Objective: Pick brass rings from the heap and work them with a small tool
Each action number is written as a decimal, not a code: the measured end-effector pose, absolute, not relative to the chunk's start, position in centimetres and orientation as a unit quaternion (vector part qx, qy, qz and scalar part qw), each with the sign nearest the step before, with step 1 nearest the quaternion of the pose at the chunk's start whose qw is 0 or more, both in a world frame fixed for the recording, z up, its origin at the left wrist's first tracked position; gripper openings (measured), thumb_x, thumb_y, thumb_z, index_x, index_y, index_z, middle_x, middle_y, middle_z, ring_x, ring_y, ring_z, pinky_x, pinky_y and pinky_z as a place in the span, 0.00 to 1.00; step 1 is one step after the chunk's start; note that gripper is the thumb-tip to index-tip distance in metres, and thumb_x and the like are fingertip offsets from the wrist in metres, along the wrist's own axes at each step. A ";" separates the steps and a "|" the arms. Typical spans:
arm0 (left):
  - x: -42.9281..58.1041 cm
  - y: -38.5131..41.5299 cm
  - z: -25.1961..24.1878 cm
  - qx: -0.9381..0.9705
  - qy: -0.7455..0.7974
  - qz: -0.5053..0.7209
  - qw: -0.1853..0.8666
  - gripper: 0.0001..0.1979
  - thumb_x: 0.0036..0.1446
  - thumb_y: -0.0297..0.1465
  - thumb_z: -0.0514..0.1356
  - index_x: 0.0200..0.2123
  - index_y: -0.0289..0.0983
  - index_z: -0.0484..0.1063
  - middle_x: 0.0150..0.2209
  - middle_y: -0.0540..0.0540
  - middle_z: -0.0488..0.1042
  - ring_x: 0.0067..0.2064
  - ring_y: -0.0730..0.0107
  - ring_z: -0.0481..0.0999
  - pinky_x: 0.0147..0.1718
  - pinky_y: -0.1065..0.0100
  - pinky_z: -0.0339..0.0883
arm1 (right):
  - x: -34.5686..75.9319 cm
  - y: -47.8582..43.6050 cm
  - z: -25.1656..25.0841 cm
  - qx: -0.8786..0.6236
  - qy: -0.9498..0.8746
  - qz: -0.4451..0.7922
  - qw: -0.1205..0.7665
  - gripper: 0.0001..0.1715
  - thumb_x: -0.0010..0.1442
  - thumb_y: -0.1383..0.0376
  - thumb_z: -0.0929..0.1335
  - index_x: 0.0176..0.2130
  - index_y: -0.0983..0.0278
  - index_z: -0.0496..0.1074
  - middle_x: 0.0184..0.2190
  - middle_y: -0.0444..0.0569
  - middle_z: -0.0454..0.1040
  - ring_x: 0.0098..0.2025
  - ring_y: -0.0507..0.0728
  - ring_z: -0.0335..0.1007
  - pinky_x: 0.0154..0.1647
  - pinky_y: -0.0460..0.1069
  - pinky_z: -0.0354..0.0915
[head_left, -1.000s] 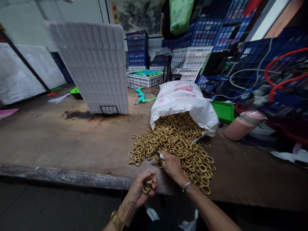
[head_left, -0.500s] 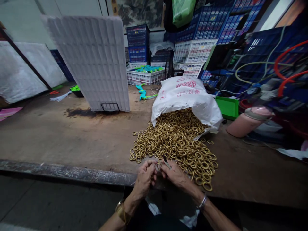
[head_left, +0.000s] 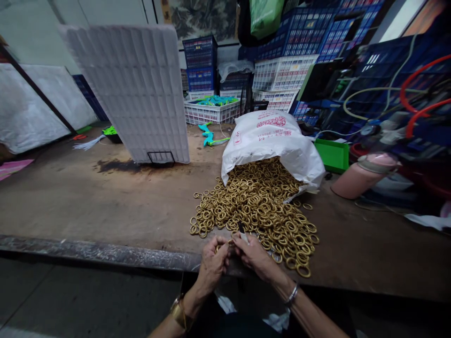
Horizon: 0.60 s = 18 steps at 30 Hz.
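Gold rings spill from a sack beside a tray.

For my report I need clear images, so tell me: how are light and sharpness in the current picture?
Head view: dim light, deep shadow below the table; head view: gold rings fairly distinct, white panel blurred along its top edge; head view: detail between left hand and right hand hard to make out.
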<state>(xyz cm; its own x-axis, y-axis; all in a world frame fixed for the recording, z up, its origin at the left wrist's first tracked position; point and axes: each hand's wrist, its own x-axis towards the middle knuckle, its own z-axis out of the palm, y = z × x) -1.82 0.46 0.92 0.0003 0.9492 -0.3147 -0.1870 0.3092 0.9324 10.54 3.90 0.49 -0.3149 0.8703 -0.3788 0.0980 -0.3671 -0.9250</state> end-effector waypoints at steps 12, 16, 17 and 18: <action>-2.2 0.2 0.6 0.353 0.508 0.437 0.653 0.17 0.47 0.45 0.56 0.25 0.36 0.62 0.17 0.56 0.62 0.14 0.84 0.57 0.12 0.79 0.48 | 10.6 4.2 1.2 -0.531 -0.646 0.464 0.293 0.10 0.49 0.60 0.61 0.23 0.63 0.63 0.18 0.39 0.60 0.23 0.49 0.55 0.25 0.44 0.53; -2.2 0.0 0.3 0.318 0.470 0.450 0.689 0.17 0.47 0.45 0.57 0.25 0.36 0.60 0.18 0.56 0.62 0.15 0.85 0.58 0.12 0.79 0.47 | 10.7 4.4 0.5 -0.517 -0.635 0.492 0.296 0.11 0.52 0.60 0.59 0.25 0.63 0.63 0.17 0.39 0.61 0.22 0.49 0.55 0.24 0.44 0.53; -2.2 0.0 0.3 0.311 0.465 0.452 0.695 0.17 0.47 0.45 0.57 0.25 0.36 0.60 0.19 0.56 0.62 0.15 0.85 0.58 0.12 0.80 0.47 | 10.8 4.4 0.4 -0.521 -0.632 0.489 0.298 0.11 0.52 0.60 0.58 0.25 0.63 0.63 0.17 0.39 0.61 0.21 0.49 0.55 0.23 0.44 0.53; -2.2 0.0 0.4 0.305 0.461 0.455 0.698 0.17 0.47 0.45 0.57 0.26 0.36 0.60 0.19 0.55 0.63 0.15 0.85 0.58 0.12 0.80 0.47 | 10.9 4.4 0.4 -0.527 -0.635 0.478 0.300 0.12 0.53 0.60 0.58 0.25 0.63 0.63 0.17 0.39 0.61 0.21 0.49 0.55 0.23 0.44 0.53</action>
<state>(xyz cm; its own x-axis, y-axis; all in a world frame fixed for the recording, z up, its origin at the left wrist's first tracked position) -2.20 -0.03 0.36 0.1607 0.9168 -0.3656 -0.3535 0.3993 0.8459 10.85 4.43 0.43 -0.2642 0.9565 -0.1236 0.3835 -0.0134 -0.9235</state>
